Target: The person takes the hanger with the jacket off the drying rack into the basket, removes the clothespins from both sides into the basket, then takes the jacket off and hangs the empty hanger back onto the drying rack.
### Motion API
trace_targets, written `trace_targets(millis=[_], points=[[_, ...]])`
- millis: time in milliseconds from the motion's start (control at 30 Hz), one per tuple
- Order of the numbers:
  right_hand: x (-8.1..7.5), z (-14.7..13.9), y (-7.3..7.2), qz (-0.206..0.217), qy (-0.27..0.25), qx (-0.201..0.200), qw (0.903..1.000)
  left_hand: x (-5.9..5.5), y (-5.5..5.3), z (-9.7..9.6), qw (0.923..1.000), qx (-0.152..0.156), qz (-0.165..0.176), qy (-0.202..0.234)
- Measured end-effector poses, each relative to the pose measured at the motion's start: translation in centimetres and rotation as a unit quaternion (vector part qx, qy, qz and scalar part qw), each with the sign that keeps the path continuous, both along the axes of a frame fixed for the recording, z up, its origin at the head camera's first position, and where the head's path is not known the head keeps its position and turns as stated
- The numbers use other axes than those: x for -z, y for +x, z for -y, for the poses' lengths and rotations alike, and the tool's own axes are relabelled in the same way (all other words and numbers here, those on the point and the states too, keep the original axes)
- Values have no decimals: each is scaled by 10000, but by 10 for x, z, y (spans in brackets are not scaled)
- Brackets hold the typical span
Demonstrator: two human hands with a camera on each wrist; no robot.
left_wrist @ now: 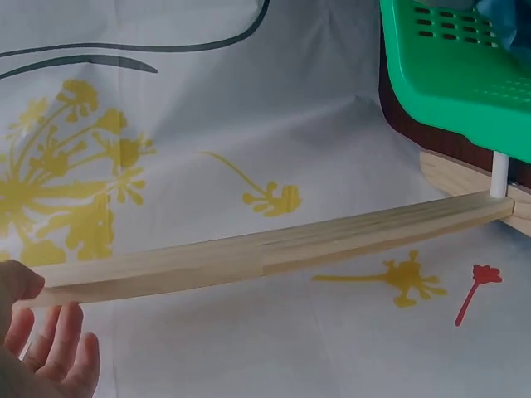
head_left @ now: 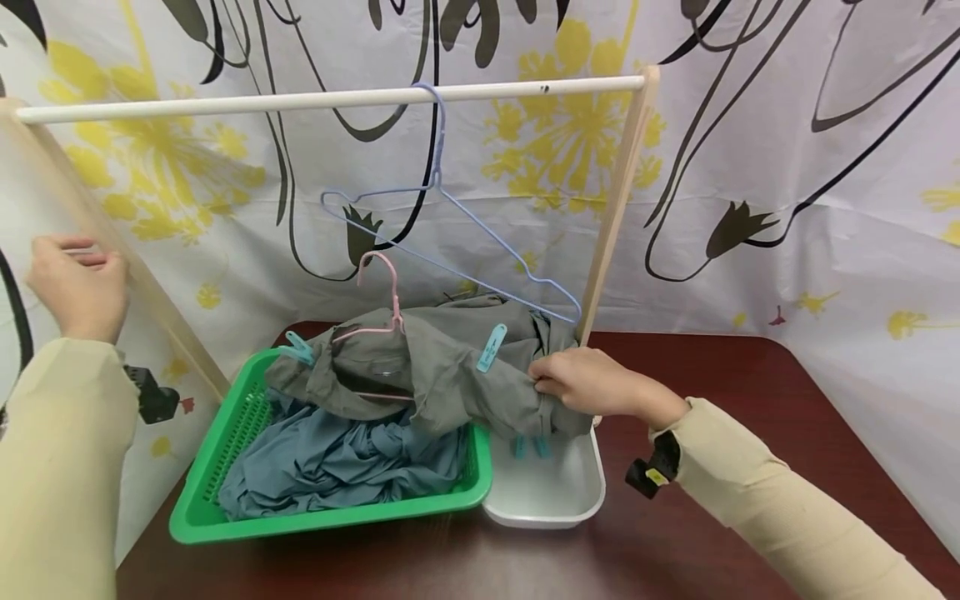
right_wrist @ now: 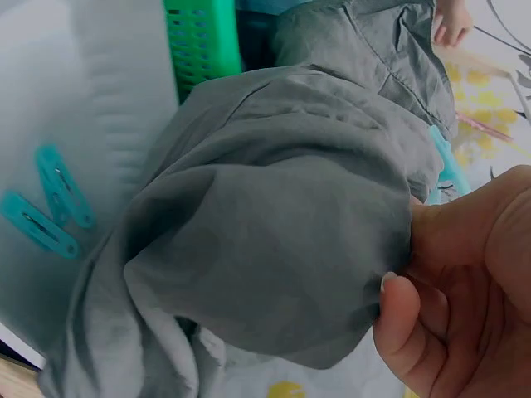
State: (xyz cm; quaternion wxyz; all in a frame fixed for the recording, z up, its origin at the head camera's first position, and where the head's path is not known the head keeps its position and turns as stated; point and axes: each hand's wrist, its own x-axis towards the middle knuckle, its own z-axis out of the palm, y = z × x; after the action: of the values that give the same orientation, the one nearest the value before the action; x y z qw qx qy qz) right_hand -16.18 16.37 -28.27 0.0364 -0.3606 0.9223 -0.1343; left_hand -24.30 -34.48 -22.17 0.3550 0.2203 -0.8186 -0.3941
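Observation:
My left hand (head_left: 82, 287) is at the rack's left wooden post (head_left: 168, 312). In the left wrist view its thumb lies over the post and the fingers curl below it. My right hand (head_left: 585, 382) pinches the edge of a grey garment (head_left: 457, 387), between thumb and fingers in the right wrist view. A pink hanger (head_left: 395, 292) pokes out of this cloth, its hook up and off the rod. One turquoise clothespin (head_left: 491, 348) is on the cloth's front and another clothespin (head_left: 298, 348) at its left end. The garment lies over parts of both containers.
A blue hanger (head_left: 480, 221) hangs from the white rod (head_left: 330, 100). The green basket (head_left: 330, 512) holds blue-grey cloth (head_left: 337, 458). Beside it stands a white tub (head_left: 551, 492) with turquoise clothespins (right_wrist: 62, 195). All stand on the dark red table (head_left: 705, 400).

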Motion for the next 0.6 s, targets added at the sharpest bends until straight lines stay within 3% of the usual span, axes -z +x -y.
trace_targets(millis=[200,400,533,600], points=[[-14,1,-5,-50,112,89,9999,0,8,4,9958,644,650,-60],[-28,1,-14,-120,170,237,9995,8,14,-2,9840,1195,1117,-703],[-39,3,-19,-192,167,193,9995,17,18,-12,9692,1835,1164,-1158],[-44,4,-21,-207,146,169,9995,19,18,-18,9528,2416,1280,-1318]])
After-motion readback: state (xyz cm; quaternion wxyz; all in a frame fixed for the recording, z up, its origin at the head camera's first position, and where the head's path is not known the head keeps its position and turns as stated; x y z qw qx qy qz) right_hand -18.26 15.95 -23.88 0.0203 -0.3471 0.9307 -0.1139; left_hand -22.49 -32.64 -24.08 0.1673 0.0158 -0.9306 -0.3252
